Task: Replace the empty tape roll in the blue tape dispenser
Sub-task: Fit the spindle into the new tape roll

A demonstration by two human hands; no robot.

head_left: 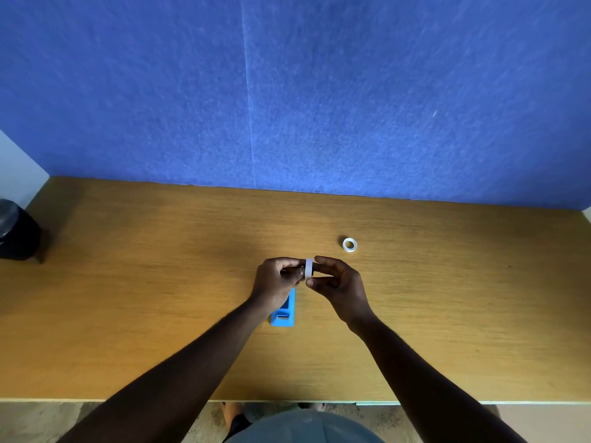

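Note:
Both of my hands hold a whitish tape roll (309,268) on edge above the middle of the wooden desk (160,298). My left hand (276,282) pinches it from the left, fingers curled at its side. My right hand (340,284) grips it from the right between thumb and fingertips. The blue tape dispenser (284,310) lies on the desk just below my left hand, partly hidden by it; its cutter end points toward me. A second small white ring (349,244), lying flat, rests on the desk behind and to the right of my hands.
A blue felt partition (319,91) rises behind the desk's far edge. A dark round object (16,231) stands at the far left edge. The desk's near edge (287,401) runs across the bottom, with my lap below it.

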